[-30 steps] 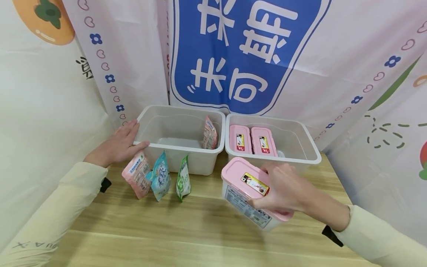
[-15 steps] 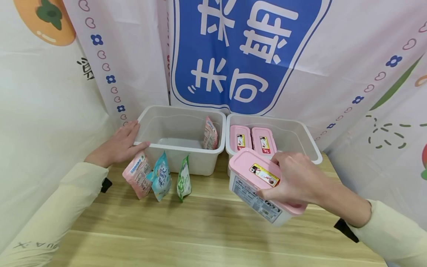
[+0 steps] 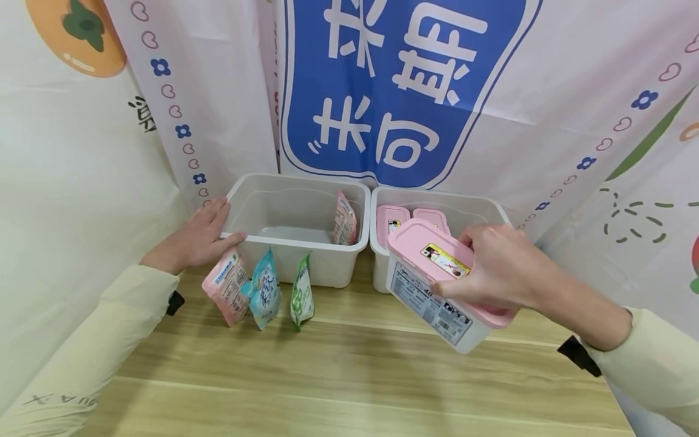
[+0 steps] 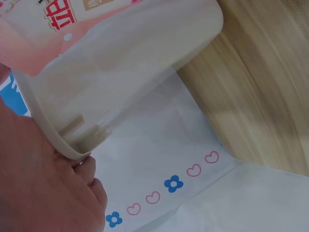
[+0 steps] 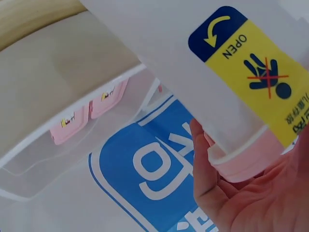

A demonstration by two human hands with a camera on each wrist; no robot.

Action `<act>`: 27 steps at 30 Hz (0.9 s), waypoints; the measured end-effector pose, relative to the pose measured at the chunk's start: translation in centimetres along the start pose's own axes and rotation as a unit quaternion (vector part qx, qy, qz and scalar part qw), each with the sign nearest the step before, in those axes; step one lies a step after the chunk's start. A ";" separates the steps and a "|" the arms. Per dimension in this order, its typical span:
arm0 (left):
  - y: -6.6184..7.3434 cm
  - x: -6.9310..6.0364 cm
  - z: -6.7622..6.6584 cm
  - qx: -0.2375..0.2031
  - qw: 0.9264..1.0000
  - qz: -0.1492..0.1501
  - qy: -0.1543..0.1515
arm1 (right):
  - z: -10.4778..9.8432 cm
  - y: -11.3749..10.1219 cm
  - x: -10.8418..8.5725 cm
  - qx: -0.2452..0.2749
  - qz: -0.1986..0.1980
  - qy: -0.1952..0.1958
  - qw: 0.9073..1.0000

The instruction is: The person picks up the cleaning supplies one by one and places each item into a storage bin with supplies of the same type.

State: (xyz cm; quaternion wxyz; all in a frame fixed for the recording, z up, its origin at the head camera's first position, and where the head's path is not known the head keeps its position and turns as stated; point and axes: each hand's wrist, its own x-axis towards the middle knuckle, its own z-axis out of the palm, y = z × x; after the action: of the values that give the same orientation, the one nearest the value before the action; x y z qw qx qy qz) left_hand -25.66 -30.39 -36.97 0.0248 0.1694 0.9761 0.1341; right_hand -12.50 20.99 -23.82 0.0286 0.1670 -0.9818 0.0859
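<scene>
Right hand (image 3: 499, 264) gripped tub (image 3: 426, 300), long axis slanting toward lower right, in front of right bin (image 3: 381, 270); left hand (image 3: 191, 240) held left bin (image 3: 331, 267).

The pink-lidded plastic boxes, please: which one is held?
The front box, tilted in the right hand; the other two sit inside the right grey plastic bin.
</scene>
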 end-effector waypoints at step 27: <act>0.1 -0.1 0.1 0.011 1.000 0.001 -0.001 | -2.4 2.7 2.9 0.011 0.059 -0.031 0.998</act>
State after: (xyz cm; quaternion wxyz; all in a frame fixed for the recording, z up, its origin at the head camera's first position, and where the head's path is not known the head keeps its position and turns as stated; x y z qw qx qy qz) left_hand -25.58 -30.32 -37.02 0.0234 0.1706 0.9774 0.1231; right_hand -16.04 23.02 -21.65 -0.0086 0.1112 -0.9894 0.0931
